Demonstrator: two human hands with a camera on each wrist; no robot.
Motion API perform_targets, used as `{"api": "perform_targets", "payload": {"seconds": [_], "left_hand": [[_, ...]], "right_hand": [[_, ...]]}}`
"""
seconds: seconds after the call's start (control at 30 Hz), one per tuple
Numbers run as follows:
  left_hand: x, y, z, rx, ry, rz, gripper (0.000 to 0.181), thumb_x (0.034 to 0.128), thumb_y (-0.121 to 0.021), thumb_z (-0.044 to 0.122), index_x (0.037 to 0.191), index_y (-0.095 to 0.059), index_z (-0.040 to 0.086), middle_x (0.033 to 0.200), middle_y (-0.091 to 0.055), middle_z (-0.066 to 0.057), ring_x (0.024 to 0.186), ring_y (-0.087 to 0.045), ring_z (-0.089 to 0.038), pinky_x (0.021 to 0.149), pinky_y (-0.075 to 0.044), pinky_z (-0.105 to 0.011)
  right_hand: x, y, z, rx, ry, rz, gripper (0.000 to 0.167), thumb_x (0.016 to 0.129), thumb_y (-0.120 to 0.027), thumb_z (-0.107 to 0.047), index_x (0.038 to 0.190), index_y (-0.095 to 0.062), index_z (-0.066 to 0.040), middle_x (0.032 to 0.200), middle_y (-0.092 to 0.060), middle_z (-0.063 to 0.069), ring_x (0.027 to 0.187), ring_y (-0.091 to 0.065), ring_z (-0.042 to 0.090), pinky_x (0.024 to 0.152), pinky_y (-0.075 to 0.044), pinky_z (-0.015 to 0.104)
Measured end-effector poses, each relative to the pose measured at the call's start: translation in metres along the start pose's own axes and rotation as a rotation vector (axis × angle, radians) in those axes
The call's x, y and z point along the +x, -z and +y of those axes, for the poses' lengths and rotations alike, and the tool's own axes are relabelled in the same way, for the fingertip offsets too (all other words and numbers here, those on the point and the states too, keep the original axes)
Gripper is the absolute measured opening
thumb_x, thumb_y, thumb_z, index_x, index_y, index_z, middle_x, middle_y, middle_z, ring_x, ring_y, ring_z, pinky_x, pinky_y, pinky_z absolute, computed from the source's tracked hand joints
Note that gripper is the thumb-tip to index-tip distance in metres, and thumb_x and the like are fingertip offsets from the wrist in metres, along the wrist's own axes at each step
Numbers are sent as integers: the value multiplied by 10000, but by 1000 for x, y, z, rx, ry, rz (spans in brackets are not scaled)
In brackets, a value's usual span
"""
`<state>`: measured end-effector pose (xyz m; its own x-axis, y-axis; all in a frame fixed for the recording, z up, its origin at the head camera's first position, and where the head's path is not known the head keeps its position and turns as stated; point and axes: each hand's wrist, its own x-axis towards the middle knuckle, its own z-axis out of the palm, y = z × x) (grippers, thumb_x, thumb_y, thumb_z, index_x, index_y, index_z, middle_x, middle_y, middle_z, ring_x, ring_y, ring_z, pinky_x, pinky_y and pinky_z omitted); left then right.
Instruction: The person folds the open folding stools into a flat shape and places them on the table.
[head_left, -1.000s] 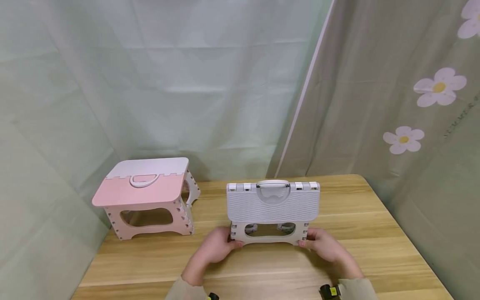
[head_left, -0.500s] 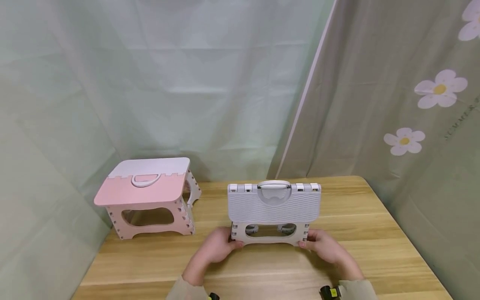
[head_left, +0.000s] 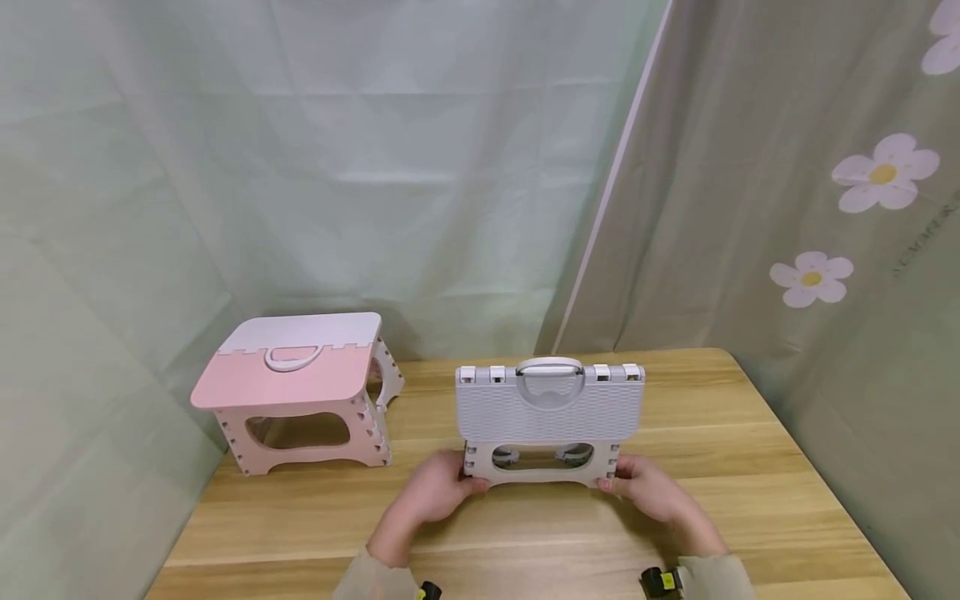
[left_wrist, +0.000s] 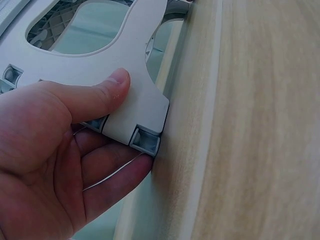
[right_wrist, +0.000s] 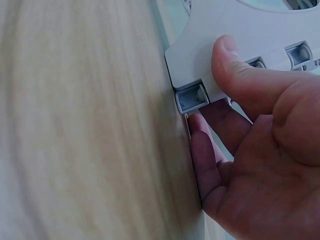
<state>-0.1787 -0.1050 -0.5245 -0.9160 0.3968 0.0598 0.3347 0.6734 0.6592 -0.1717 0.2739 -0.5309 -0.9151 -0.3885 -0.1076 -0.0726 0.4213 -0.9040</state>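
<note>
A: So, what surrounds the work?
B: Pale curtains (head_left: 420,183); within them, a wood-grain table (head_left: 540,542); a pink-and-white stool (head_left: 273,379) at its left, a grey stool (head_left: 547,417) near its middle.
A: Pointing which way?
B: Textured face toward the person, long axis left to right; left hand (head_left: 438,487) and right hand (head_left: 651,492) grip its lower ends, thumbs in front; handle (head_left: 550,365) uppermost.

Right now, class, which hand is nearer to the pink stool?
Left: the left hand grips the grey stool on the side facing the pink stool; the right hand grips the opposite side, farther away.
</note>
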Motion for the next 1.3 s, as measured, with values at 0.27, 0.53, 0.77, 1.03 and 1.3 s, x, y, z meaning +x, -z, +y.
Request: {"api": "perform_targets", "payload": {"seconds": [0.27, 0.53, 0.77, 1.03, 1.3], "left_hand": [[1, 0, 0, 5, -1, -5, 263, 930, -839, 343, 1016, -768, 105, 883, -732, 36, 729, -579, -84, 687, -535, -367], [0, 2, 2, -7, 29, -24, 296, 932, -836, 346, 1047, -769, 81, 898, -741, 11, 743, -598, -108, 704, -547, -406], [1, 3, 4, -27, 38, -24, 305, 936, -834, 337, 1067, -767, 69, 905, -741, 8, 744, -596, -113, 703, -544, -404], [3, 2, 3, -44, 19, -9, 263, 927, -842, 311, 1020, -766, 76, 856, -719, 36, 705, -577, -92, 656, -518, -358], [4, -3, 0, -167, 35, 47, 186, 842, -905, 175, 928, -784, 63, 828, -746, 30, 662, -589, -69, 623, -526, -293]], "right_hand": [[-1, 1, -3, -16, 1, 11, 237, 1014, -725, -130, 1180, -754, 37, 1184, -751, 148, 1054, -607, 244, 892, -451, 383], [0, -1, -1, -25, -6, 14, 221, 1006, -740, -142, 1159, -768, 15, 1155, -756, 112, 1034, -604, 217, 884, -453, 328], [1, -1, -1, -38, 14, 24, 221, 998, -746, -140, 1156, -770, 13, 1159, -763, 122, 1062, -629, 242, 906, -466, 331], [2, 0, 0, -32, 19, 20, 238, 996, -748, -146, 1161, -765, 25, 1172, -760, 136, 1072, -631, 232, 910, -469, 315], [1, -1, -2, -38, -6, 36, 224, 991, -757, -152, 1137, -772, 18, 1145, -764, 130, 1040, -628, 236, 896, -464, 366]]}}
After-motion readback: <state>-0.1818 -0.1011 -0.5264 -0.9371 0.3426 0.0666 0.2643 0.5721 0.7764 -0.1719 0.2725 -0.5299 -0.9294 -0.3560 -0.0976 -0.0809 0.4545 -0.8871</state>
